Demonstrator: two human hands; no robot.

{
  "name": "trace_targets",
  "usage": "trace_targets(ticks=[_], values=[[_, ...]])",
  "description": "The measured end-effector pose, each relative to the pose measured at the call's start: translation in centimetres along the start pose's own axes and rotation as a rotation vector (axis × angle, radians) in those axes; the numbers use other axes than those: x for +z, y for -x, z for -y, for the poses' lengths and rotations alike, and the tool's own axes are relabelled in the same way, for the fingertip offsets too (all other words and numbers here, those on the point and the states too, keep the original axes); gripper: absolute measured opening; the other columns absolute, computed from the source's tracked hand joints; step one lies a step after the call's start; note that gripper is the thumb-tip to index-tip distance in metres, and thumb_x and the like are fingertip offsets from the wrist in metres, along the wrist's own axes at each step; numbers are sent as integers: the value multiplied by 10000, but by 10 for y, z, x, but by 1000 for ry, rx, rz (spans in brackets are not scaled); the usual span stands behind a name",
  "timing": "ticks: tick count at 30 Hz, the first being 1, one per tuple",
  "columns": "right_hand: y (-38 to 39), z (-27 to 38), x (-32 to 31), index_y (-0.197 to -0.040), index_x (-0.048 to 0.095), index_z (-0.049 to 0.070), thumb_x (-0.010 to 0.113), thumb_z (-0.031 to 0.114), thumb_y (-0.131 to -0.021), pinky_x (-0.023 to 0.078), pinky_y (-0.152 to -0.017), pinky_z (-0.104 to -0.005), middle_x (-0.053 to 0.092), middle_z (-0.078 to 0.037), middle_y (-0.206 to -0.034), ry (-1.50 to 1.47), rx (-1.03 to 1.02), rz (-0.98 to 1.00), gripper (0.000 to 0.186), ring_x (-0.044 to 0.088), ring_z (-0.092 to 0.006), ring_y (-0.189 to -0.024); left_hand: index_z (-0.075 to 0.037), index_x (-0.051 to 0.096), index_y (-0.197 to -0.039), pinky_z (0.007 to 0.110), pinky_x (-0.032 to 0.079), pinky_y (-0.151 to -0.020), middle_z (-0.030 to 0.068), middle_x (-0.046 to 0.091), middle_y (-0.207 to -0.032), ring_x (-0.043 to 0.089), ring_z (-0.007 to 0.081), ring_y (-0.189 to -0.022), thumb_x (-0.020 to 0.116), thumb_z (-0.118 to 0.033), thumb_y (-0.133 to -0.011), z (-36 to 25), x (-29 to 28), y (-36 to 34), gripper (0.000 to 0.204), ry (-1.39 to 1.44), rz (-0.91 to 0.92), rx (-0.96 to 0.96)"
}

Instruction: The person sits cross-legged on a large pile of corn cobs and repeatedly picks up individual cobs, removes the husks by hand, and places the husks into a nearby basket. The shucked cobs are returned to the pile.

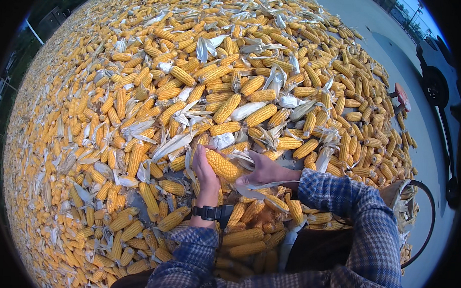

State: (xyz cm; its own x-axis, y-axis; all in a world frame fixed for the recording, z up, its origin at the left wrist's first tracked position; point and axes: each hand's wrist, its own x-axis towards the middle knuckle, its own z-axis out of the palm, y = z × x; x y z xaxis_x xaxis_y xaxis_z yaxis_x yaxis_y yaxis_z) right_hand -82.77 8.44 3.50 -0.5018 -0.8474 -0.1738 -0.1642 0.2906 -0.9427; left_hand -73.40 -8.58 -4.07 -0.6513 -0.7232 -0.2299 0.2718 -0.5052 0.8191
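Observation:
A yellow ear of corn point(221, 166) lies tilted between my two hands, its kernels bare along most of its length. My left hand point(205, 169) is wrapped round its left end, with the thumb along the near side. At the other end my right hand point(263, 170) is closed on pale dry husk point(244, 159) beside the cob's base. A strip of husk point(270, 186) trails under the right hand toward the sleeve. Parts of both hands' fingers are hidden behind the ear. More loose ears point(244, 237) lie below my wrists.
A wide heap of corn ears point(155, 94) with scattered dry husks surrounds me on the left and ahead. To the right stand a basket-like container point(397, 197) with a dark curved handle point(429, 219), a small red stool point(401, 98) and a parked vehicle point(439, 86) on grey pavement point(386, 53).

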Motion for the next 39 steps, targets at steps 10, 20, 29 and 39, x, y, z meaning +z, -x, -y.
trace_targets(ticks=[10,20,29,39], values=[[-7,-15,11,-811,707,8,779,143,-870,482,-574,-301,666,-33,-724,-778,515,-52,164,608,-151,-599,-13,585,-1062,318,506,-776,41,615,-859,613,167,-806,349,-339,-1128,10,7,-2,408,662,-122,-284],[-4,-31,-17,-856,781,-43,818,262,-839,561,-640,-317,747,-103,-783,-343,335,-9,308,698,-161,-690,-18,601,-1197,344,516,-825,95,681,-1077,644,191,-968,622,-461,-1012,11,24,43,480,-105,137,-284],[12,-53,24,-1069,700,-5,799,277,-825,511,-625,-367,690,-125,-756,27,199,63,385,632,-177,-671,51,470,-1397,349,554,-844,145,648,-1193,670,210,-972,712,36,-852,10,56,55,597,89,-185,25],[55,-57,12,-935,682,12,646,144,-822,533,-719,-520,685,-211,-799,853,-304,865,177,680,-421,-803,77,574,-1276,319,542,-758,129,685,-1032,657,164,-845,776,-147,-779,19,24,55,582,-823,583,-237]])
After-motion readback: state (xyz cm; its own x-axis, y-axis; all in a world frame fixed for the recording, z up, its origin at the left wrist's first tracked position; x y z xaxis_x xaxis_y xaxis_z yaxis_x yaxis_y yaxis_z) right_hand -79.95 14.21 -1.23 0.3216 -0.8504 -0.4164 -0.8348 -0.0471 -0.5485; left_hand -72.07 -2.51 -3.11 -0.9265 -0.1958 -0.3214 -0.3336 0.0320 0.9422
